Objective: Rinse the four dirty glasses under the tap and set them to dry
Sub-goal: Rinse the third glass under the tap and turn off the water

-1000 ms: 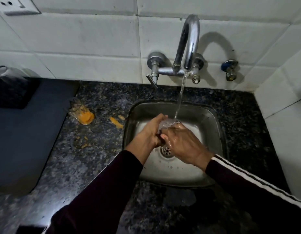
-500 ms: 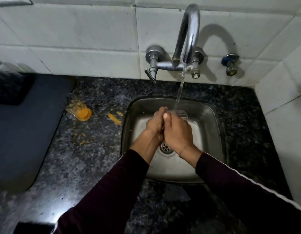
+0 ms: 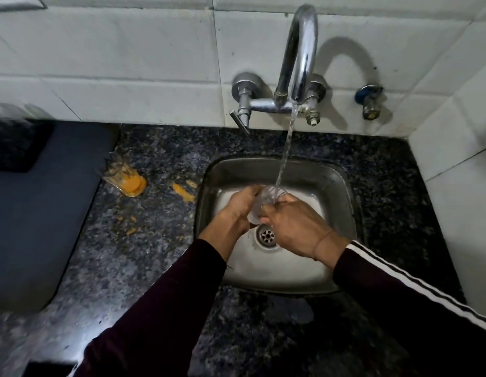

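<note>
You held the glass (image 3: pixel 259 206) over the sink (image 3: pixel 342 186), under the tap (image 3: pixel 301 55) stream, left hand (image 3: pixel 237 210) and right hand (image 3: pixel 293 227) both gripping it. Risk noted: wet glass could slip and crack against steel. One dirty glass (image 3: pixel 124 176) remained on the counter (image 3: pixel 143 240).

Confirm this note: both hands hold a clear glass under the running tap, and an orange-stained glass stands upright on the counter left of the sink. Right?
Not quite. In the head view the orange-stained glass lies tipped on its side, not upright. The rest holds: left hand and right hand hold the clear glass under the tap.
</note>
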